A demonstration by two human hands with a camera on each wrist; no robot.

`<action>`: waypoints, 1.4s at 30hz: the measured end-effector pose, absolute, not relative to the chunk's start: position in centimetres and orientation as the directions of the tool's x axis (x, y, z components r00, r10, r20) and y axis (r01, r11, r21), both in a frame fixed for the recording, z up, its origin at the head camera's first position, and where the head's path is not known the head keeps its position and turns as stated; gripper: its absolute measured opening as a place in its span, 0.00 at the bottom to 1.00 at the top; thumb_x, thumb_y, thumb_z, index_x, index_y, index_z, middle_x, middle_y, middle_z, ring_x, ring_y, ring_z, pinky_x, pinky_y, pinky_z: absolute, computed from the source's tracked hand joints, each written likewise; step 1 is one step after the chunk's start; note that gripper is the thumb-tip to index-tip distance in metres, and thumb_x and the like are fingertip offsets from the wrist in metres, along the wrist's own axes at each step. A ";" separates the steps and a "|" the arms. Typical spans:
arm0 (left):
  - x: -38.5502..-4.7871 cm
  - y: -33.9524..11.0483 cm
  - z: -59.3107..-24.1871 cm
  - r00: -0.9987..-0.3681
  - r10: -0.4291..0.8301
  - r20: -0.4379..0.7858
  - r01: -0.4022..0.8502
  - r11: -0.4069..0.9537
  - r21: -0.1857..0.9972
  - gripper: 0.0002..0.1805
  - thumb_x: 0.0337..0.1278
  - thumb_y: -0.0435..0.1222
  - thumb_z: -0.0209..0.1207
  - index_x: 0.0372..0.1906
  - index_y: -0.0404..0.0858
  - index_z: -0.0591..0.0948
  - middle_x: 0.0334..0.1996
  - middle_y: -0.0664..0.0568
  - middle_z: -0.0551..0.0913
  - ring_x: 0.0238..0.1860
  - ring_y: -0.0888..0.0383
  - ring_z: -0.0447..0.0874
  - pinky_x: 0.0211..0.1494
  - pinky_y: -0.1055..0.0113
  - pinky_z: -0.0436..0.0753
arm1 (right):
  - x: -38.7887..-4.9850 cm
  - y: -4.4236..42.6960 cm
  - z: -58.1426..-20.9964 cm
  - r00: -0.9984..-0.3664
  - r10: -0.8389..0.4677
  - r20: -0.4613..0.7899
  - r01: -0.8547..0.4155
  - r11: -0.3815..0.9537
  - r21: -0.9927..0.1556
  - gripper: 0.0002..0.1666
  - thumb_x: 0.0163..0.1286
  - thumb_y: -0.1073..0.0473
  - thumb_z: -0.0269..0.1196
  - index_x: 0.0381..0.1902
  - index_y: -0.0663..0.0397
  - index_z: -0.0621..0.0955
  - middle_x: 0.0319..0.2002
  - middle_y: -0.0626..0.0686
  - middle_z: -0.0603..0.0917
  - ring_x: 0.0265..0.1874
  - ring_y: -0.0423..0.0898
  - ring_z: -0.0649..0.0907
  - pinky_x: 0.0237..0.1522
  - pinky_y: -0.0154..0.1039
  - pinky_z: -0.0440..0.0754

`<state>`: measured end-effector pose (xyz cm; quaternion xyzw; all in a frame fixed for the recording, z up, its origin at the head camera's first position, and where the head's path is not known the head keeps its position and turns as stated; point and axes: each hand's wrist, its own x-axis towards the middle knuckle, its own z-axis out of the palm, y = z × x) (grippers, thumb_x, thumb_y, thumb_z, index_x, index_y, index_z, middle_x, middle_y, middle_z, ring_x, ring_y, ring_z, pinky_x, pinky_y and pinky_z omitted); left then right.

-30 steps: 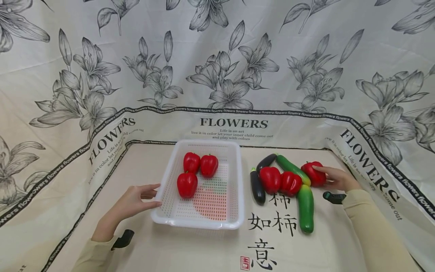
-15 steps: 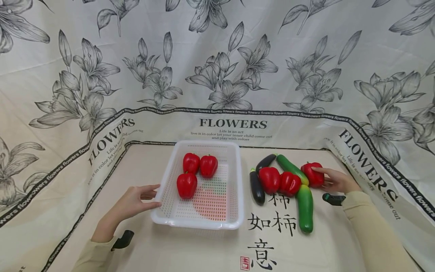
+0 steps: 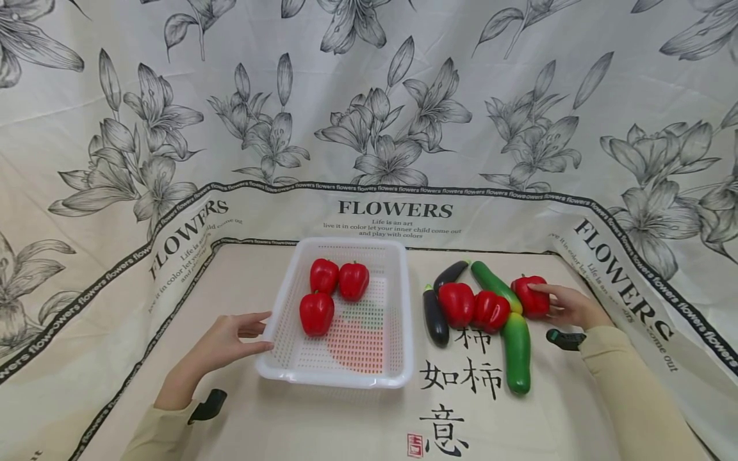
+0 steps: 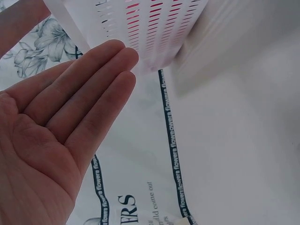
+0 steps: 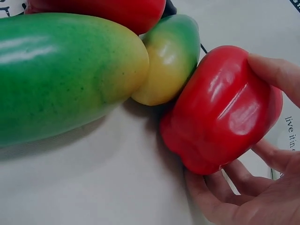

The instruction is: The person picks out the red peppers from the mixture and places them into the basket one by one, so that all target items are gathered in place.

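Observation:
My right hand (image 3: 576,306) grips a red bell pepper (image 3: 530,296) at the right of the group, thumb on top and fingers curled below. In the right wrist view this bell pepper (image 5: 222,110) sits close beside the yellowish end of a long green vegetable (image 5: 171,58). My left hand (image 3: 233,342) is at the left side of a white perforated plastic basket (image 3: 334,379), with straight fingers and thumb at its rim. The left wrist view shows the palm and straight fingers of the left hand (image 4: 79,103) beside the basket wall (image 4: 140,28); firm contact cannot be told.
Inside the basket lie three red bell peppers (image 3: 317,314). Right of it are two more red bell peppers (image 3: 458,306), two dark eggplants (image 3: 436,318) and two long green vegetables (image 3: 517,355). A flower-printed cloth (image 3: 392,218) rises behind and at both sides.

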<state>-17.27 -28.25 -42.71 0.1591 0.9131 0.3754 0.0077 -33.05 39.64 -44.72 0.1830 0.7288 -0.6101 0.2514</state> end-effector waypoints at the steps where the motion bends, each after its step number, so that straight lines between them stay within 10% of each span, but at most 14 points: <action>1: -17.3 -28.2 -42.7 -0.949 0.297 0.105 0.285 0.668 0.688 0.37 0.45 0.49 0.70 0.59 0.33 0.76 0.42 0.44 0.87 0.44 0.48 0.86 0.47 0.58 0.85 | -33.1 39.7 -44.8 -0.807 -0.038 -0.589 0.574 0.184 -0.798 0.67 0.62 0.39 0.62 0.72 0.64 0.30 0.70 0.70 0.40 0.66 0.62 0.55 0.65 0.51 0.70; 24: -17.4 -28.3 -42.7 -0.945 0.306 0.113 0.299 0.671 0.678 0.37 0.46 0.49 0.70 0.59 0.33 0.76 0.42 0.44 0.87 0.44 0.48 0.86 0.46 0.58 0.85 | -32.5 39.5 -44.7 -0.804 0.081 -0.589 0.591 0.215 -0.777 0.75 0.52 0.32 0.67 0.73 0.65 0.33 0.72 0.68 0.41 0.65 0.63 0.56 0.60 0.48 0.76; 42: -17.6 -28.4 -42.7 -0.940 0.317 0.124 0.314 0.669 0.674 0.37 0.44 0.49 0.70 0.58 0.32 0.77 0.42 0.43 0.87 0.44 0.47 0.86 0.47 0.54 0.85 | -31.3 37.9 -41.2 -0.840 0.042 -0.541 0.532 0.255 -0.807 0.65 0.64 0.37 0.57 0.71 0.70 0.31 0.71 0.70 0.38 0.65 0.65 0.54 0.69 0.54 0.63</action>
